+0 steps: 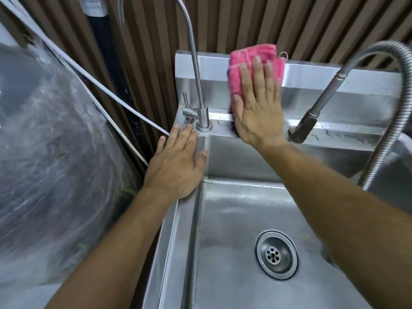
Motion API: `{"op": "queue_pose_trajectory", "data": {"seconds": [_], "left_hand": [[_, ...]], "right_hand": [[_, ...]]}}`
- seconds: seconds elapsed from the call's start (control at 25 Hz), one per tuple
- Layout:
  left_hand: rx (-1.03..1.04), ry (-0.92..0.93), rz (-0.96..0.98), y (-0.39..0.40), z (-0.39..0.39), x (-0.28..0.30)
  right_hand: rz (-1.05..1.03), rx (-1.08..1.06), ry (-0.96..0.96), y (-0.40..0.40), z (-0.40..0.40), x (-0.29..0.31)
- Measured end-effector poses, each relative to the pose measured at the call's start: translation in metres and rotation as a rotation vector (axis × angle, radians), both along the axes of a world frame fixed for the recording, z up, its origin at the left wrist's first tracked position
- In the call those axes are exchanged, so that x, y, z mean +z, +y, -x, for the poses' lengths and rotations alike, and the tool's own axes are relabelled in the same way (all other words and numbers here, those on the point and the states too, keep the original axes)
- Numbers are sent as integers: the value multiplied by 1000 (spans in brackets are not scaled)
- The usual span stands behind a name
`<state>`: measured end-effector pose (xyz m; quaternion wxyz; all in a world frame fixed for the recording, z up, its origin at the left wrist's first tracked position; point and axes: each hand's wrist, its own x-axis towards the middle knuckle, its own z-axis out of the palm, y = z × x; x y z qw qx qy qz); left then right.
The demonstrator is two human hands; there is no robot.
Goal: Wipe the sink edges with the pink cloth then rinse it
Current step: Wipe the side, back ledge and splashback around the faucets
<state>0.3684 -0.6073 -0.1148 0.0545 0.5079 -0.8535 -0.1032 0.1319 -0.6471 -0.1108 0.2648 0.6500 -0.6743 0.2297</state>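
A stainless steel sink [223,219] fills the lower middle, with a raised back panel [334,90] behind it. My right hand [258,108] lies flat, fingers spread, and presses a folded pink cloth [247,56] against that back panel, near its top edge. Most of the cloth is hidden under the palm. My left hand [178,161] rests flat on the sink's left rim [176,230], fingers apart, holding nothing, its fingertips just short of the thin tap's base.
A thin gooseneck tap [196,70] stands at the back left corner. A flexible hose sprayer [316,112] hangs over the back ledge at right. The drain [276,254] sits in the basin. Clear plastic wrap [49,163] and a white cable [107,90] lie left.
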Motion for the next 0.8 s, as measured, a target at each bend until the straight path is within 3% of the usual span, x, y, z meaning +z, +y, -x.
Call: {"op": "queue_pose_trajectory", "data": {"seconds": [0.04, 0.12, 0.24, 0.28, 0.36, 0.52, 0.56, 0.64, 0.8], "left_hand": [[-2, -3, 2, 0, 1, -1], [-1, -11, 10, -1, 1, -3], [-7, -3, 20, -2, 1, -5], [-8, 6, 27, -2, 1, -6], [-13, 7, 24, -3, -2, -5], [-14, 1, 14, -2, -2, -4], [-18, -4, 19, -2, -1, -3], [-18, -3, 23, -2, 1, -4], [-9, 32, 11, -2, 0, -3]], "right_hand": [[57, -144, -153, 1, -7, -11], [75, -202, -303, -5, -37, -7], [-18, 15, 46, -24, -41, 4], [-20, 18, 67, -21, -37, 3], [81, -160, -191, -9, -19, -7], [496, -484, -1067, -13, 1, 17], [528, -529, -1175, -20, -7, 26], [416, -481, -1096, -27, -39, 29], [118, -205, -368, -17, -47, -10]]}}
